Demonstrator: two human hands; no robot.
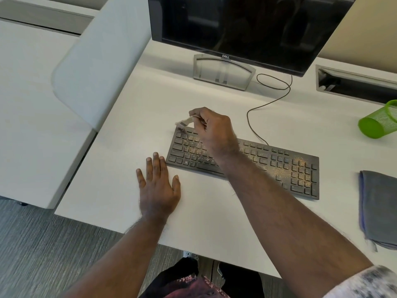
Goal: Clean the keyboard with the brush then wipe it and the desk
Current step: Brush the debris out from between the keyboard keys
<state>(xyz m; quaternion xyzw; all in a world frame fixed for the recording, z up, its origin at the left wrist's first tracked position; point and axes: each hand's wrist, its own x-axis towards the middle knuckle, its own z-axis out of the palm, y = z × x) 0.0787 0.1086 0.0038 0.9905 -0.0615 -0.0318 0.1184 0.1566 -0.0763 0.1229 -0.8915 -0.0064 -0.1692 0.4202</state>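
White desk (214,211), right hand (214,130) brushing keyboard (279,168) corner

Landmark: dark Dell monitor (247,22) on its grey stand (223,72).
Right of monitor: green mesh cup (379,121), tipped over.
Left of monitor: white divider panel (96,61).

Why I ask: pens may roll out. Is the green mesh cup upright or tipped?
Tipped. The green mesh cup lies on its side on the desk, its solid base facing the camera.
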